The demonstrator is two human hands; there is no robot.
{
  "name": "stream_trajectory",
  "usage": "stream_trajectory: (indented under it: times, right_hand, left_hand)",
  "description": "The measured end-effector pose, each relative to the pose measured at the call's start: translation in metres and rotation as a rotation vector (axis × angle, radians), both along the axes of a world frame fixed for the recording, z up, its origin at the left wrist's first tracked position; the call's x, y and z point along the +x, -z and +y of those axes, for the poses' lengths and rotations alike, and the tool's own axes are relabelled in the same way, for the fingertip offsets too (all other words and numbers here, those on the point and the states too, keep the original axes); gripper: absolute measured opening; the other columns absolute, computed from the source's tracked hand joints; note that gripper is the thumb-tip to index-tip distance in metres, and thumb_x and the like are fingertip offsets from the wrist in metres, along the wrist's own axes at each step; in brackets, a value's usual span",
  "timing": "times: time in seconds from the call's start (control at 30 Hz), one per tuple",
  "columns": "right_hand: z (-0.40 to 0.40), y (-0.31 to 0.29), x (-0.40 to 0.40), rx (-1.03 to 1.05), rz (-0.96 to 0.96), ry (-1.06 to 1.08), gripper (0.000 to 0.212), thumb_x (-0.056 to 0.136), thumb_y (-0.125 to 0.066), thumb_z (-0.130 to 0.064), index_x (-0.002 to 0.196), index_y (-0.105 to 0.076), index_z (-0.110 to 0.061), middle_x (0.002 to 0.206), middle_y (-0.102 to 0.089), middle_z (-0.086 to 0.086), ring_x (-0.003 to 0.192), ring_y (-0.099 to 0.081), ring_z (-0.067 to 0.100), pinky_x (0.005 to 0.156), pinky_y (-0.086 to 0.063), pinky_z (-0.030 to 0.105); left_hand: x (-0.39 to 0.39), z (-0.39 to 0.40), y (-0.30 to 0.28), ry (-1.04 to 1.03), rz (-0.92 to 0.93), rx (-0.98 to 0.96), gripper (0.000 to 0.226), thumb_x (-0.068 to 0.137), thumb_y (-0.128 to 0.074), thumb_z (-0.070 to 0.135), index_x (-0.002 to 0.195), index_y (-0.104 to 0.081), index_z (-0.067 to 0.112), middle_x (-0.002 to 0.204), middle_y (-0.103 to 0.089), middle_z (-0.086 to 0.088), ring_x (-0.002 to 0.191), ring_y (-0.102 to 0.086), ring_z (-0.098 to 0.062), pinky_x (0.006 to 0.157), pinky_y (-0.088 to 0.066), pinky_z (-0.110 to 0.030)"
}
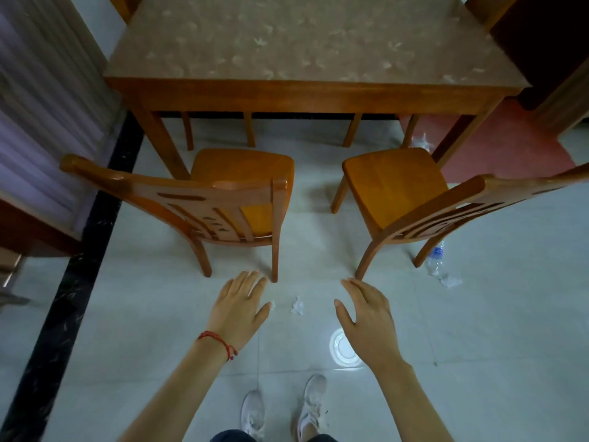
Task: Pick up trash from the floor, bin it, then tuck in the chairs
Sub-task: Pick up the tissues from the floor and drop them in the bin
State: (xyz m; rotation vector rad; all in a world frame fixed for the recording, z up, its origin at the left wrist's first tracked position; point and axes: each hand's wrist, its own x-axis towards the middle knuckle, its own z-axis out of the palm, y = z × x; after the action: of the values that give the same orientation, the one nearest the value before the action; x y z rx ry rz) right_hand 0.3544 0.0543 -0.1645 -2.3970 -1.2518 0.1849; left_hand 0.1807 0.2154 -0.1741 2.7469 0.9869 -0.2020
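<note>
Between two empty, spread hands [302,309], crumpled tissue [297,306] on floor tiles [159,314].

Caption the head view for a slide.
Open hands over floor litter: tissue, bottle; two chairs untucked.

just the one camera here, head-mounted, wide-angle — looks forward and steeply down from standing height, so the person's own shoes [283,409] sit at the bottom edge and both forearms reach up into frame from below. left hand [237,309] and right hand [366,317] are nearest the lens, the two chairs behind them, the table [306,94] further out along the top. edges bow from the lens — the curtain [47,106] on the left leans in. no second view, so nothing's shared
</note>
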Motion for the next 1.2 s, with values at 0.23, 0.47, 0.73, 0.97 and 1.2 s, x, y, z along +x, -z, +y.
stream_trajectory:
  times: [0.23, 0.47, 0.73, 0.97, 1.2]
  right_hand:
    - [0.015, 0.066, 0.032, -0.032, 0.027, -0.097, 0.044, 0.085, -0.042, -0.038, 0.11, -0.063, -0.009, 0.107, -0.069, 0.009, 0.097, -0.066, 0.026, 0.089, -0.049, 0.04]
    - [0.025, 0.143, 0.038, -0.061, 0.069, -0.091, 0.044, 0.086, -0.044, -0.038, 0.112, -0.062, -0.008, 0.11, -0.068, 0.009, 0.1, -0.065, 0.027, 0.09, -0.045, 0.035]
    - [0.04, 0.252, 0.042, -0.079, 0.068, -0.104, 0.039, 0.079, -0.058, -0.028, 0.11, -0.063, -0.005, 0.108, -0.069, 0.013, 0.097, -0.066, 0.031, 0.084, -0.05, 0.039]
    - [0.053, 0.353, 0.061, -0.096, 0.073, -0.145, 0.047, 0.085, -0.041, -0.038, 0.113, -0.062, -0.008, 0.114, -0.067, 0.01, 0.103, -0.063, 0.027, 0.09, -0.043, 0.033]
    - [0.071, 0.461, 0.077, -0.056, 0.091, -0.214, 0.047, 0.086, -0.04, -0.038, 0.116, -0.061, -0.008, 0.119, -0.064, 0.009, 0.11, -0.05, 0.014, 0.095, -0.036, 0.029]
  left_hand:
    - [0.03, -0.001, 0.051, -0.066, 0.027, -0.04, 0.052, 0.081, -0.033, 0.044, 0.11, -0.064, 0.013, 0.112, -0.067, -0.006, 0.105, -0.063, -0.024, 0.083, -0.051, -0.037]
    - [0.038, 0.011, 0.12, -0.106, 0.02, -0.095, 0.053, 0.082, -0.033, 0.042, 0.114, -0.061, 0.011, 0.119, -0.064, -0.009, 0.111, -0.059, -0.028, 0.088, -0.048, -0.04]
    - [0.03, 0.03, 0.23, -0.117, -0.012, -0.16, 0.06, 0.084, -0.026, 0.045, 0.125, -0.052, 0.009, 0.132, -0.054, -0.012, 0.125, -0.047, -0.03, 0.099, -0.037, -0.04]
    - [0.037, 0.042, 0.339, -0.117, -0.025, -0.177, 0.059, 0.084, -0.027, 0.044, 0.124, -0.053, 0.009, 0.129, -0.056, -0.012, 0.122, -0.049, -0.03, 0.097, -0.04, -0.042]
    - [0.042, 0.054, 0.453, -0.143, -0.056, -0.23, 0.066, 0.085, -0.018, 0.05, 0.136, -0.038, 0.013, 0.144, -0.04, -0.007, 0.136, -0.029, -0.023, 0.108, -0.026, -0.034]
